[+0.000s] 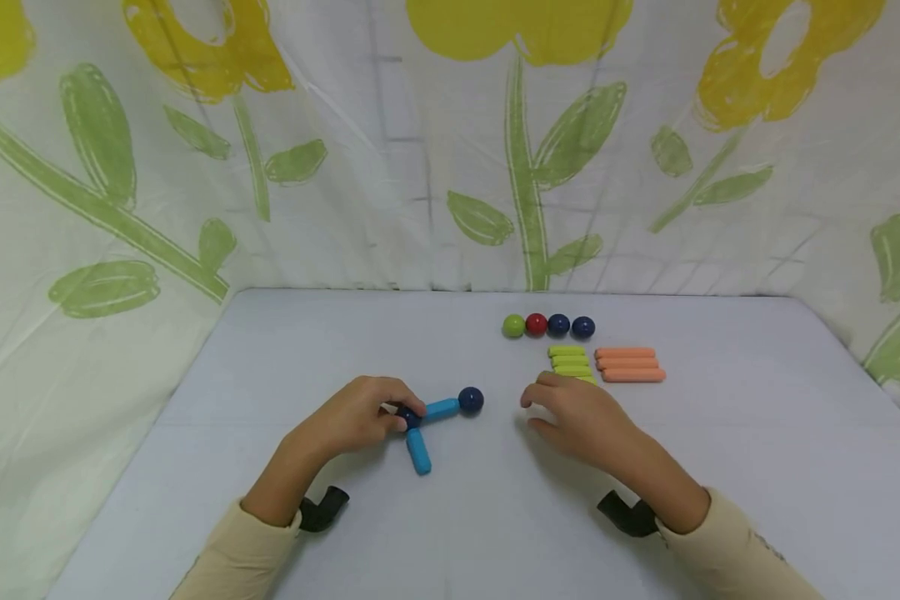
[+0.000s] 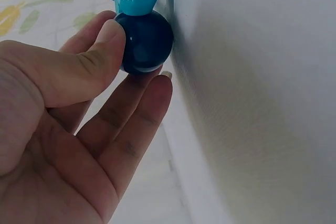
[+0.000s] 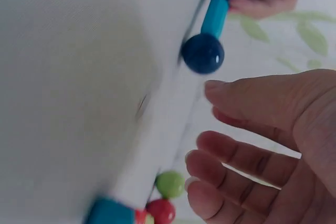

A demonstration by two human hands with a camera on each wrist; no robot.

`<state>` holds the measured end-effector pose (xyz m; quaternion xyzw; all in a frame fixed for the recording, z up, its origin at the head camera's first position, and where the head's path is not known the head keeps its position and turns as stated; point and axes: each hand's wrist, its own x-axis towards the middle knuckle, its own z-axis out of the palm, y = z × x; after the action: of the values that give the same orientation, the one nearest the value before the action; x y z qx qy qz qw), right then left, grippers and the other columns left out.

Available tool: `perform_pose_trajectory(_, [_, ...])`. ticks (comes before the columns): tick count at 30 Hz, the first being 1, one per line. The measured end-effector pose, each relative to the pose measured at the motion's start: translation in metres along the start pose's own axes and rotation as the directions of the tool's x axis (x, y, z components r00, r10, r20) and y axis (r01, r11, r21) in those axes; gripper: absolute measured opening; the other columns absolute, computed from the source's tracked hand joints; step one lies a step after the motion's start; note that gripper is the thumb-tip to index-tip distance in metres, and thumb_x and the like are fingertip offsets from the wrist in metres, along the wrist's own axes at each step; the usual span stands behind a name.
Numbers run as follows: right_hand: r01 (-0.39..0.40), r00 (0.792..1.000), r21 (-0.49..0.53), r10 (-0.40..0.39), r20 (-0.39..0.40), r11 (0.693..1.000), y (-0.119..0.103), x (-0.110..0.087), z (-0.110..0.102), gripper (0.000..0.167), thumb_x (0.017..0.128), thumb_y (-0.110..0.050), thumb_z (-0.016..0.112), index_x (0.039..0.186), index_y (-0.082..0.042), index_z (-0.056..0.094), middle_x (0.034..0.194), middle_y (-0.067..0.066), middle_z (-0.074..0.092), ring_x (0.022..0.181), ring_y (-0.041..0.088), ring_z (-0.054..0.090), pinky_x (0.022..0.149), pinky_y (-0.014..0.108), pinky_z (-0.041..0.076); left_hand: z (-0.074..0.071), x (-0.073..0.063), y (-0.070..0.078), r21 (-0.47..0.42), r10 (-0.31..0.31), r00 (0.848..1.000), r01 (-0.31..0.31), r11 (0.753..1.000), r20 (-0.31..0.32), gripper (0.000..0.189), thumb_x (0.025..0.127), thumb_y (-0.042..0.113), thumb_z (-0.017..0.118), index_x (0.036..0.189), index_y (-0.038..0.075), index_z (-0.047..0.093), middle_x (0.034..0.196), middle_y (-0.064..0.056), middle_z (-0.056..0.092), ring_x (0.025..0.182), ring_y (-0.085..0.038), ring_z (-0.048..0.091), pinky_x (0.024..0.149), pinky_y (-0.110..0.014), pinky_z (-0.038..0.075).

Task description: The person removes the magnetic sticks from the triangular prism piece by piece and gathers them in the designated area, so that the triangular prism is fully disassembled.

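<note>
My left hand (image 1: 363, 412) pinches a dark blue ball (image 2: 144, 40) between thumb and fingers at the left-middle of the table. Two blue sticks meet at that ball: one stick (image 1: 442, 409) runs right to a second dark blue ball (image 1: 471, 400), the other stick (image 1: 418, 452) points toward the near edge. To the right of the second ball hovers my right hand (image 1: 581, 417), fingers loosely bent and apart, holding nothing. In the right wrist view, the second ball (image 3: 203, 54) sits just beyond the thumb tip, not touching it.
Behind the right hand lie several yellow-green sticks (image 1: 568, 361), partly covered by it, and three orange sticks (image 1: 630, 364). A row at the back has a green ball (image 1: 513, 326), a red ball (image 1: 536, 324) and two dark blue balls (image 1: 558, 325). A flowered curtain (image 1: 390, 208) hangs behind.
</note>
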<state>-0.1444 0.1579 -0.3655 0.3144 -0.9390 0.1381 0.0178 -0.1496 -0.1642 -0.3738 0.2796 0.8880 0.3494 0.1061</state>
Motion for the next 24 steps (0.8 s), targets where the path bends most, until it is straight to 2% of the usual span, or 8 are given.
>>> perform_pose_trajectory(4, [0.093, 0.995, 0.040, -0.092, -0.022, 0.995, -0.017, 0.019, 0.002, 0.022, 0.086, -0.014, 0.081, 0.107, -0.013, 0.074, 0.102, 0.001, 0.066, 0.086, 0.015, 0.064, 0.070, 0.026, 0.054, 0.001, -0.001, 0.000, 0.009, 0.000, 1.000, 0.000, 1.000, -0.002, 0.028, 0.087, -0.012, 0.069, 0.103, 0.010, 0.077, 0.105, 0.003, 0.071, 0.108, -0.023, 0.064, 0.090, -0.040, 0.054])
perform_pose_trajectory(7, [0.121, 0.992, 0.065, -0.119, -0.036, 0.990, -0.028, 0.033, 0.003, 0.023, 0.087, -0.016, 0.080, 0.109, -0.014, 0.074, 0.105, 0.000, 0.065, 0.086, 0.014, 0.064, 0.070, 0.025, 0.053, 0.001, 0.000, 0.000, 0.017, 0.008, 1.000, -0.008, 1.000, -0.003, 0.029, 0.087, -0.012, 0.069, 0.103, 0.010, 0.076, 0.105, 0.003, 0.071, 0.107, -0.023, 0.064, 0.090, -0.040, 0.054])
perform_pose_trajectory(12, [0.158, 0.987, 0.070, -0.159, 0.012, 0.985, -0.035, 0.057, 0.014, 0.014, 0.089, -0.014, 0.077, 0.103, -0.014, 0.075, 0.096, -0.002, 0.062, 0.079, 0.013, 0.060, 0.069, 0.025, 0.052, 0.001, 0.000, 0.002, 0.020, -0.020, 1.000, 0.020, 1.000, -0.007, 0.029, 0.087, -0.011, 0.070, 0.103, 0.012, 0.076, 0.104, 0.006, 0.071, 0.108, -0.020, 0.064, 0.090, -0.040, 0.053])
perform_pose_trajectory(15, [0.147, 0.985, 0.048, -0.150, 0.083, 0.988, -0.033, 0.066, 0.023, 0.007, 0.089, -0.011, 0.075, 0.096, -0.013, 0.075, 0.085, -0.002, 0.059, 0.073, 0.013, 0.056, 0.067, 0.024, 0.049, 0.002, 0.001, 0.003, 0.032, -0.017, 1.000, 0.017, 0.999, -0.009, 0.028, 0.087, -0.010, 0.070, 0.102, 0.013, 0.077, 0.103, 0.006, 0.071, 0.108, -0.020, 0.064, 0.091, -0.041, 0.053])
perform_pose_trajectory(18, [0.098, 0.985, 0.061, -0.105, 0.135, 0.993, -0.028, 0.068, 0.027, 0.006, 0.089, -0.010, 0.076, 0.095, -0.012, 0.077, 0.084, -0.002, 0.059, 0.073, 0.013, 0.056, 0.068, 0.025, 0.050, 0.002, 0.002, 0.004, 0.044, -0.008, 1.000, 0.009, 0.999, -0.009, 0.028, 0.087, -0.010, 0.070, 0.102, 0.013, 0.077, 0.103, 0.006, 0.071, 0.108, -0.021, 0.064, 0.092, -0.043, 0.052])
perform_pose_trajectory(24, [-0.001, 0.976, 0.169, -0.036, 0.216, 0.986, -0.016, 0.061, 0.025, 0.019, 0.087, -0.009, 0.078, 0.106, -0.012, 0.076, 0.098, 0.000, 0.062, 0.088, 0.016, 0.059, 0.081, 0.031, 0.053, 0.003, 0.001, 0.004, 0.057, -0.027, 1.000, 0.027, 0.998, -0.009, 0.027, 0.088, -0.009, 0.071, 0.101, 0.014, 0.077, 0.103, 0.006, 0.071, 0.107, -0.021, 0.064, 0.092, -0.044, 0.052])
